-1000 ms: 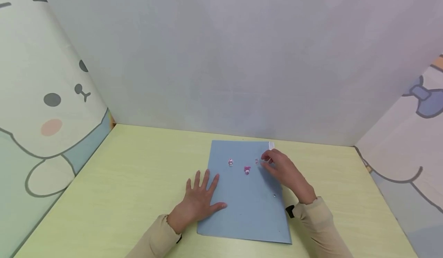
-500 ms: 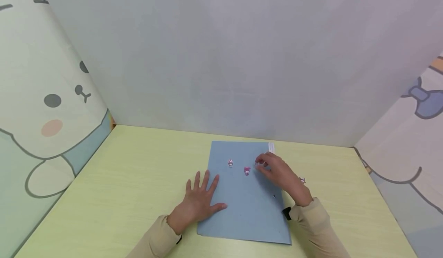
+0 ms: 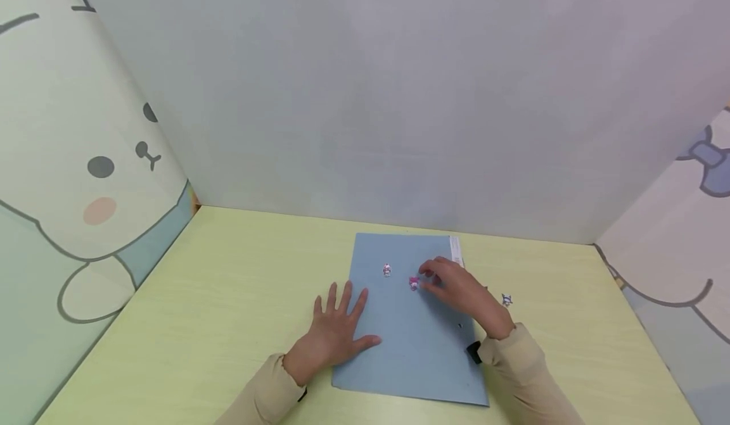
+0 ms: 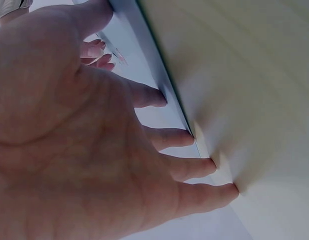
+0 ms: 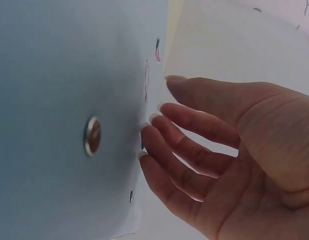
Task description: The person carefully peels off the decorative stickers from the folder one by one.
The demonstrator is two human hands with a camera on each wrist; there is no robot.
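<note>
A flat blue folder (image 3: 407, 349) lies on the table with small cartoon stickers on it. One white-and-pink sticker (image 3: 387, 270) is near its upper left, and a pink one (image 3: 414, 283) lies close to my right fingertips. My left hand (image 3: 331, 336) rests spread across the folder's left edge, thumb on the blue cover, straight fingers (image 4: 189, 167) reaching the edge and table. Over the upper right part hovers my right hand (image 3: 459, 289), loosely bent. In the right wrist view its thumb (image 5: 199, 92) is apart from the fingers, with nothing visibly pinched.
A round metal snap (image 5: 93, 136) sits on the folder, and a white label (image 3: 455, 249) runs along its upper right corner. Another sticker (image 3: 507, 299) lies on the yellow table (image 3: 245, 273) right of the folder. Cartoon-printed cloth (image 3: 85, 273) stands at the sides.
My right hand has moved left towards the pink sticker, and its fingers now hide a small sticker that showed earlier. The left hand stays in place. The head view has shifted slightly.
</note>
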